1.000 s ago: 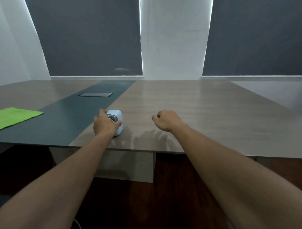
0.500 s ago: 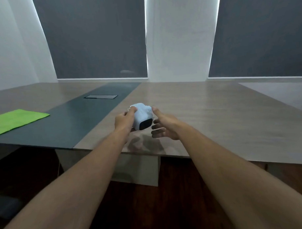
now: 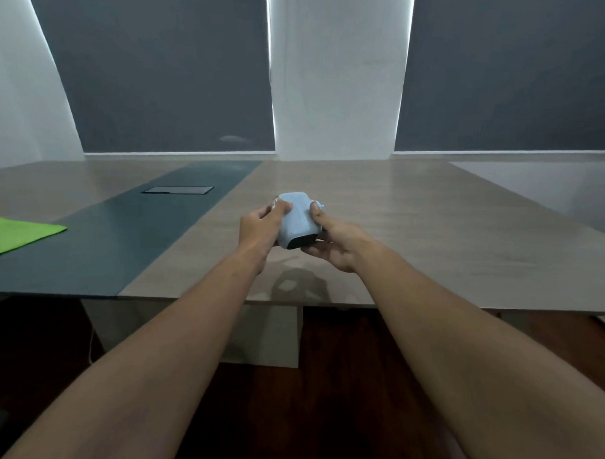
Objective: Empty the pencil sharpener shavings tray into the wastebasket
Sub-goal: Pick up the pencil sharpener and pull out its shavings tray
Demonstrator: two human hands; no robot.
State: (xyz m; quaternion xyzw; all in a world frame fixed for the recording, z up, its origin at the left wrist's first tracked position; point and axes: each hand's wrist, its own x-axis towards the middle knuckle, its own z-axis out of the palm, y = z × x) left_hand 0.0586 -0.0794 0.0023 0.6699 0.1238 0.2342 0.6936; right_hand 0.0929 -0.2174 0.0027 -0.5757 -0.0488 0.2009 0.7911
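Note:
A small light-blue pencil sharpener (image 3: pixel 296 220) with a dark panel at its near end is held a little above the table, tilted toward me. My left hand (image 3: pixel 260 230) grips its left side, fingers over the top left corner. Against its right side is my right hand (image 3: pixel 332 238), thumb on top and fingers curled underneath. The sharpener's shadow falls on the table below. No wastebasket is in view.
The long wooden table (image 3: pixel 414 225) has a dark strip (image 3: pixel 106 243) with a flush cable hatch (image 3: pixel 177 190). A green cloth (image 3: pixel 16 233) lies at the far left. Dark floor shows under the near table edge. Walls and dark blinds stand behind.
The sharpener has been lifted off the table and carried rightward by my left hand. My right hand opened and closed on its right side.

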